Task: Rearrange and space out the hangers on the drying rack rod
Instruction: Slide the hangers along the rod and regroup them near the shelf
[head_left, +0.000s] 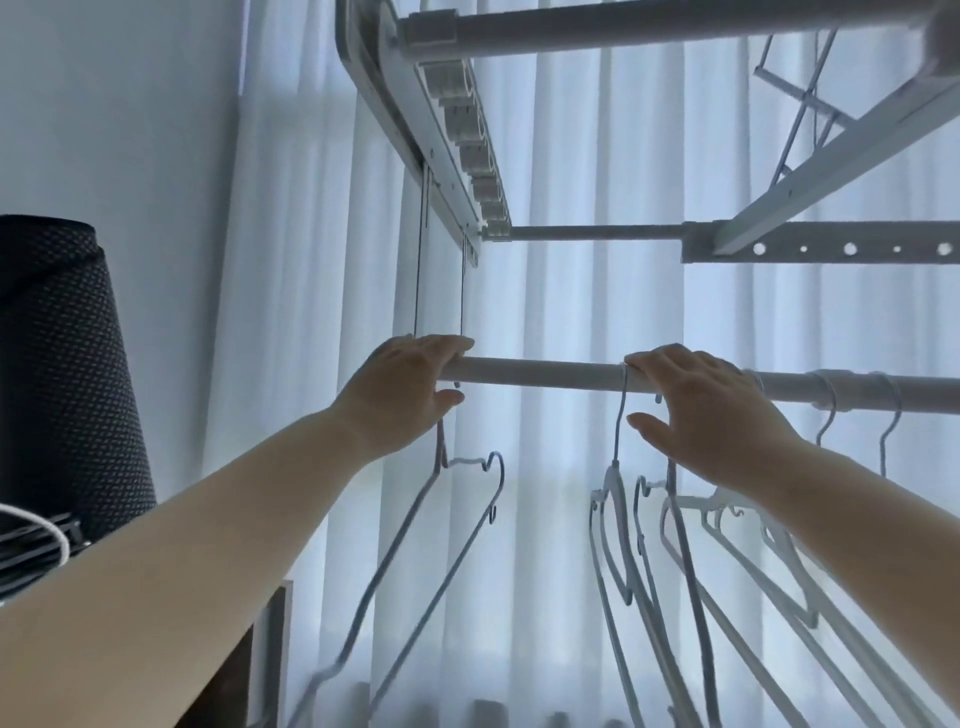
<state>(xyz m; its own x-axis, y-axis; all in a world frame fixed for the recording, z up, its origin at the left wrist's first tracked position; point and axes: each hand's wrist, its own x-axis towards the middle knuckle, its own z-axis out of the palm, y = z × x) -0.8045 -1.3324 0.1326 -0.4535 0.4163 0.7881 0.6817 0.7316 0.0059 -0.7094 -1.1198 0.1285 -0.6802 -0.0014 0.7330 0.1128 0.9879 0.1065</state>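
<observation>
Reached up to the white round drying-rack rod (540, 375) with both hands: left hand (410, 384) curled over its left end, thumb closing underneath, gripping the rod right at the hook of one pale thin wire hanger (502, 480); right hand (706, 410) laid loosely open across the rod's top, thumb spread below, fingertips just beside the nearest hook of a crowded bunch of pale hangers (618, 499). Judged partly done at best: one hanger well apart at the left with bare rod between, the bunch under the right hand not yet separated, two further hooks (830, 405) beyond it fairly spaced.
</observation>
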